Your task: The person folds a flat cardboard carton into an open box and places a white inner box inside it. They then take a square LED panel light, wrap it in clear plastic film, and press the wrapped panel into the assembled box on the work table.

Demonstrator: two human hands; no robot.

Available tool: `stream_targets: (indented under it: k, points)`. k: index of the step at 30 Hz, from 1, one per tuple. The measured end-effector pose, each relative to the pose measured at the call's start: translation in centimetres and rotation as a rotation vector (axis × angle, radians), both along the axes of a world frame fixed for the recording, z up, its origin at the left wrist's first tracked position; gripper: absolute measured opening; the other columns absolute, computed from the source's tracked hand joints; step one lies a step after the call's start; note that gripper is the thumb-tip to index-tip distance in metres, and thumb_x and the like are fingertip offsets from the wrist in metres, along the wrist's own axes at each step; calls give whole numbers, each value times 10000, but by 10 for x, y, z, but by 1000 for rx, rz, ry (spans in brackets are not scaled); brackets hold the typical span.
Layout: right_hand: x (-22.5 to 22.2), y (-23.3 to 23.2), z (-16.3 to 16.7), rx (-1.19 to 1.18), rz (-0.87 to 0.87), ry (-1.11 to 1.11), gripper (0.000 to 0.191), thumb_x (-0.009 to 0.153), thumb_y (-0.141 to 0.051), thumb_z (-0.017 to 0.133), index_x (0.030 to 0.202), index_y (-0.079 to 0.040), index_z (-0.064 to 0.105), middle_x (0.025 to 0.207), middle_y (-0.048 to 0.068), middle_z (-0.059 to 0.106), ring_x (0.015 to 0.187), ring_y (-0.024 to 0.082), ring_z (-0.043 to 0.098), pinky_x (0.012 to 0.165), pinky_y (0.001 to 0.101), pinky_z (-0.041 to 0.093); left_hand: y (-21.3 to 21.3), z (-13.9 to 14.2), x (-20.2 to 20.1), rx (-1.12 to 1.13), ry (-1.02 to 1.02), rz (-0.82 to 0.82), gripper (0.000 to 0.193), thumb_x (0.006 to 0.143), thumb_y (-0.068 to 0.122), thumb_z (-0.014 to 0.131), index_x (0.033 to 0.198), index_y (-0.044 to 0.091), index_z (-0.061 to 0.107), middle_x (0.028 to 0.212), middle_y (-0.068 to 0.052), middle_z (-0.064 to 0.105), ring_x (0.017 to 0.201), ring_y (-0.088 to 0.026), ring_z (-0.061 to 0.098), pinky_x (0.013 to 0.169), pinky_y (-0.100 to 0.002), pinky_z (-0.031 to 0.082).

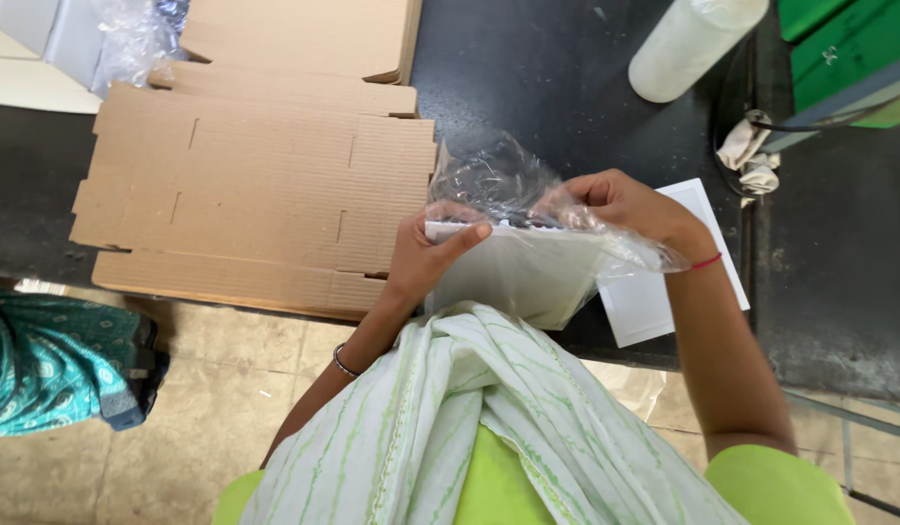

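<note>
Both grips closed on clear bag (508, 185), flat cardboard (255, 194) edge just left

Brown flat carton (260, 185), black table (557, 78), white scarf (469, 418) (thin green stripes), clear plastic bag (528, 194).

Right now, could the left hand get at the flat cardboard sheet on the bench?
Probably yes, once freed. The left hand grips the white panel in the clear bag. The flat cardboard sheet lies just beside it, with nothing between.
</note>
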State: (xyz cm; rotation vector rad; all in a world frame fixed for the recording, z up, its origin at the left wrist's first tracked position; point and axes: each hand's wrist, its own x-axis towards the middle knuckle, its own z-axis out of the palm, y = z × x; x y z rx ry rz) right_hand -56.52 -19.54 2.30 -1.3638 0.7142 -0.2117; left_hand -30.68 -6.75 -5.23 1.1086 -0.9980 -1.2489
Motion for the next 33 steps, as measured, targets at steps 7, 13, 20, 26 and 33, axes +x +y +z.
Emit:
stream_targets:
  k: [7,13,20,26,33]
  points:
    - [31,0,24,-396,224,244,371,837,-175,792,1184,-45,765,961,44,792,851,77,676,784,269,556,7,43,6,53,-383,71,182,967,226,797,961,46,820,743,-45,651,649,-92,496,564,-295,377]
    - [42,5,27,-628,318,283,295,857,-209,764,1123,-84,783,857,30,794,715,73,702,700,264,581,8,83,7,-512,-909,229,211,787,42,786,994,85,778,959,-43,613,881,-283,641,721,-374,525]
    - [37,17,17,-464,237,179,373,865,-163,747,1226,-73,713,962,47,797,839,75,714,804,267,599,3,103,-8,-374,-743,99,149,882,-7,747,989,79,691,913,-95,593,732,-278,652,653,-384,520]
    - [31,23,13,-487,126,200,332,931,-153,673,1248,-55,667,977,43,769,861,72,676,790,248,559,2,99,-14,-396,-788,-57,198,915,-38,633,1082,41,563,1002,-150,633,840,-380,666,695,-465,504]
    - [25,26,5,-186,22,157,228,987,-176,618,1171,-40,615,950,4,676,862,50,601,747,240,507,-9,94,1,-386,-678,-311,237,945,-16,670,1135,86,571,1009,-92,749,933,-300,760,778,-408,577]
